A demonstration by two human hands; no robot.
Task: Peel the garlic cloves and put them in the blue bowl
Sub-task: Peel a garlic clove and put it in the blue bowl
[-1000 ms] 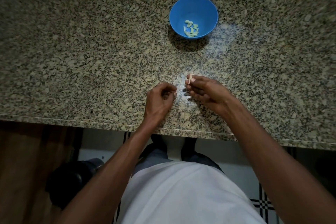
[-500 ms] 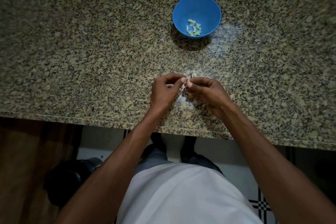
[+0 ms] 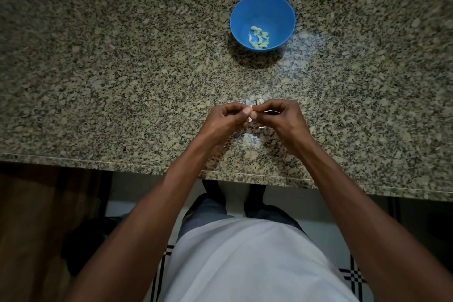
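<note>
A blue bowl (image 3: pixel 262 7) stands on the far side of the granite counter, with several pale peeled garlic cloves (image 3: pixel 258 37) lying in its bottom. Nearer the counter's front edge my two hands meet over the stone. My left hand (image 3: pixel 226 119) and my right hand (image 3: pixel 282 117) both pinch a small pale garlic clove (image 3: pixel 251 108) between thumb and fingertips. Most of the clove is hidden by the fingers. A few small pale bits, cloves or skins, (image 3: pixel 256 101) lie on the counter just beyond the fingertips.
The speckled granite counter (image 3: pixel 110 68) stretches left and right, its front edge (image 3: pixel 147 167) close to my body. Below the edge are a wooden cabinet front at the left, a tiled floor and my feet.
My left hand has moved right and up from its own spot on the counter and joined my right hand on the clove. The right hand has barely shifted.
</note>
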